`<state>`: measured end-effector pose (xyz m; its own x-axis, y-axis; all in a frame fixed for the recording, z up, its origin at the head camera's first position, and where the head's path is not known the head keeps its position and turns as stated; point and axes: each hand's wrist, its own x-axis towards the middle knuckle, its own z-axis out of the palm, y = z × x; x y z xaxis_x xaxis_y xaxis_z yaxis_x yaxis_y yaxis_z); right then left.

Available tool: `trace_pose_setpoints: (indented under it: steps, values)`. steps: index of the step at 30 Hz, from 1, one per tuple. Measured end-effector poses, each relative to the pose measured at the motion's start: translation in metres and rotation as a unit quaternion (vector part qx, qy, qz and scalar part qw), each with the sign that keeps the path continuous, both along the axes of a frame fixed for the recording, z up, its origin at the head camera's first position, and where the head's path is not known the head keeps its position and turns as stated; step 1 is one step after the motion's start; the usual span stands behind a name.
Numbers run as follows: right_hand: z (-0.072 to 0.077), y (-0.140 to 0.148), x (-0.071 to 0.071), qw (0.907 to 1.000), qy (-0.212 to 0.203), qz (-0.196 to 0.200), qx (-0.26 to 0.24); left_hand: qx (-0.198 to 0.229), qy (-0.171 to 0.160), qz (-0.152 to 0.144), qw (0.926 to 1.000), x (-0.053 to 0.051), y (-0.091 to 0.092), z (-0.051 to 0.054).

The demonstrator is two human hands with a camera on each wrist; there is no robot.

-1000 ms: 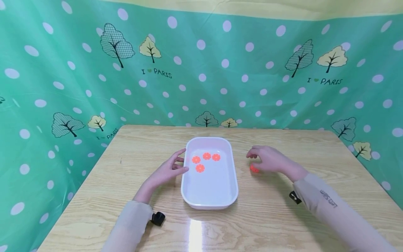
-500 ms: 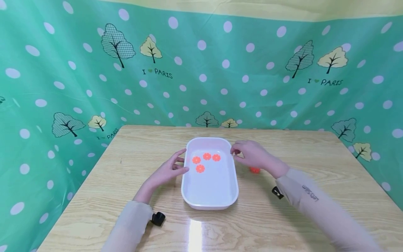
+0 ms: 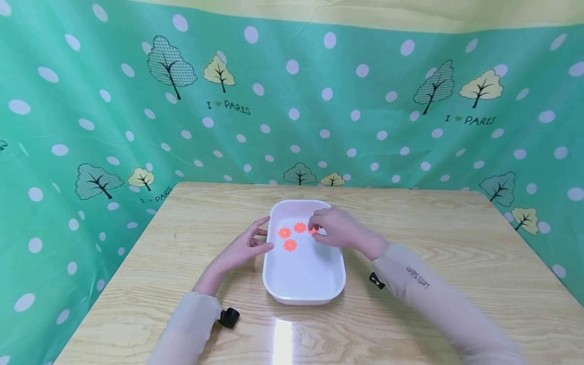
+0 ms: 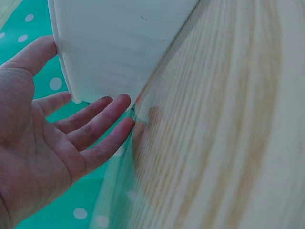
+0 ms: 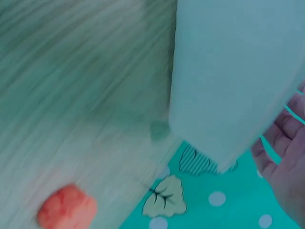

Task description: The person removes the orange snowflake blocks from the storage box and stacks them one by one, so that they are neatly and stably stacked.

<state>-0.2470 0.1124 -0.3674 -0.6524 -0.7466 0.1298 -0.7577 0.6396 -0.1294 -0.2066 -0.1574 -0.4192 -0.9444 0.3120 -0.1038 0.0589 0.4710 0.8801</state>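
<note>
A white rectangular tray (image 3: 303,271) stands on the table. Three orange flower-shaped slices, one of them this front slice (image 3: 290,245), lie in its far half. My right hand (image 3: 339,229) reaches over the right rim, fingers and thumb curled at an orange slice (image 3: 314,230), which the fingers partly cover. My left hand (image 3: 244,247) rests at the tray's left side. In the left wrist view, the left thumb (image 4: 40,53) touches the rim and the other fingers spread loosely by the outer wall. An orange piece (image 5: 68,208) lies on the wood in the right wrist view.
The wooden table (image 3: 214,213) reaches back to a green dotted curtain (image 3: 292,126). A black wrist device (image 3: 229,317) sits at the left cuff, and another black device (image 3: 376,280) at the right cuff. The right forearm crosses above the table right of the tray.
My right hand has moved left from beside the orange piece on the table, over the tray's right rim to the slices. The left hand and the tray stay in place.
</note>
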Motion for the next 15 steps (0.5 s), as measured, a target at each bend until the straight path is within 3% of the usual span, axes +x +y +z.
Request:
trace_pose_setpoints:
  steps: [7,15]
  values:
    - [-0.01,-0.02,0.001,0.999,-0.02,0.037,0.014,0.005,-0.003,-0.003,1.0,0.0,0.0,0.0]
    - [-0.02,-0.037,0.005,0.9974,-0.022,0.039,0.057,0.008,-0.002,-0.008,0.9999,0.0,-0.001,-0.001]
